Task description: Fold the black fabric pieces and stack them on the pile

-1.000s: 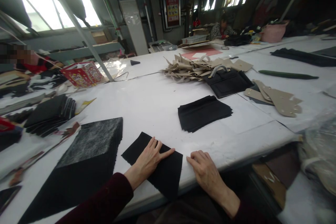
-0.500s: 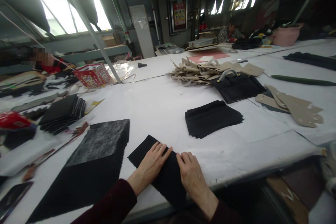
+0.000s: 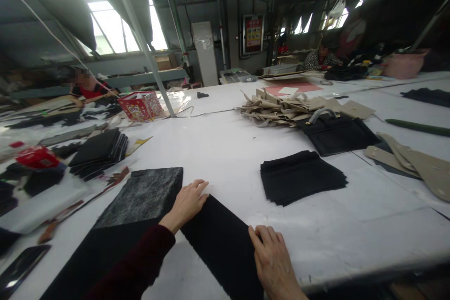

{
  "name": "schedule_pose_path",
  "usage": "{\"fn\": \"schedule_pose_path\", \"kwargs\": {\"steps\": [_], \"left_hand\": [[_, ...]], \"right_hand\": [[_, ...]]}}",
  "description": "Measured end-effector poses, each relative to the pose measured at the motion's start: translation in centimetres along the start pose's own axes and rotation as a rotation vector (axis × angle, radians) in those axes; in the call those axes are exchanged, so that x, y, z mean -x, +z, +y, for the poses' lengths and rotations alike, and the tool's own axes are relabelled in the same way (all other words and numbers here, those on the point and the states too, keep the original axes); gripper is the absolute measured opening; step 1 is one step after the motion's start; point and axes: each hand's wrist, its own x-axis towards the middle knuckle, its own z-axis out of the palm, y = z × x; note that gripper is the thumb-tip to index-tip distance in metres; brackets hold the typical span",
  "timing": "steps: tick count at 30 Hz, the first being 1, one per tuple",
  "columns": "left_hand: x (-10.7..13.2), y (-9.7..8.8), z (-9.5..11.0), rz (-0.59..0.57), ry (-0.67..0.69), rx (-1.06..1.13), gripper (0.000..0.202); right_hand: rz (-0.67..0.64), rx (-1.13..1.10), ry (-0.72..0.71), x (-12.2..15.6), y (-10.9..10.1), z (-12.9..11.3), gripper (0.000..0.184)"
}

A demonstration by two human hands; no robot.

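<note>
A black fabric piece point(image 3: 225, 243) lies slantwise on the white table in front of me. My left hand point(image 3: 188, 202) is at its far end, covering the corner, with fingers stretched out past the edge and thumb close to the cloth. At the right edge, my right hand point(image 3: 272, 255) has curled fingers and holds the fabric between thumb and fingertips. Left of it lies a black fabric stack point(image 3: 116, 243) whose far part has a mottled grey patch point(image 3: 144, 194); my left sleeve crosses over the stack. Another pile of black pieces point(image 3: 302, 176) lies to the right.
Beige pieces point(image 3: 274, 108) lie heaped at the back beside a black bag-like piece with a handle point(image 3: 341, 133). More beige parts point(image 3: 415, 159) are at the right. Folded dark fabric point(image 3: 98, 150), a red box point(image 3: 140, 105) and a phone point(image 3: 23, 267) occupy the left. Co-workers sit farther off.
My left hand has slid away from my right hand to the fabric's far left corner. My right hand stays at the right edge, and the hands are now farther apart. The view has shifted.
</note>
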Motion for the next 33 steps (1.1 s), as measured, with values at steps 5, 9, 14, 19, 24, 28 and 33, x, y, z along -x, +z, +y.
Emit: {"fn": "schedule_pose_path", "kwargs": {"steps": [5,9,14,19,24,28,33], "left_hand": [[-0.6,0.3,1.7,-0.117,0.111,0.248,0.012],[-0.5,-0.3,2.7,-0.191,0.107,0.364,0.013],[-0.4,-2.2,5.0,-0.275,0.037,0.707,0.017],[-3.9,-2.1,9.8,-0.184,-0.002,0.939,0.028],[-11.0,-0.3,16.3,0.067,-0.047,0.819,0.007],[-16.0,1.7,19.6,0.252,-0.075,0.625,0.003],[-19.1,3.9,20.5,0.204,-0.156,0.607,0.017]], "right_hand": [[-0.068,-0.064,0.097,-1.8,-1.4,0.3,0.042],[-0.123,-0.068,0.07,-1.9,-0.3,1.3,0.072],[-0.139,-0.263,0.153,0.1,0.4,4.1,0.079],[-0.289,-0.461,0.295,-3.7,-7.2,11.1,0.048],[-0.326,0.153,0.248,-12.6,-13.4,20.4,0.036],[-0.264,0.331,0.29,-17.4,-12.3,25.0,0.036],[-0.122,0.389,0.334,-17.7,-6.9,27.3,0.06]]}}
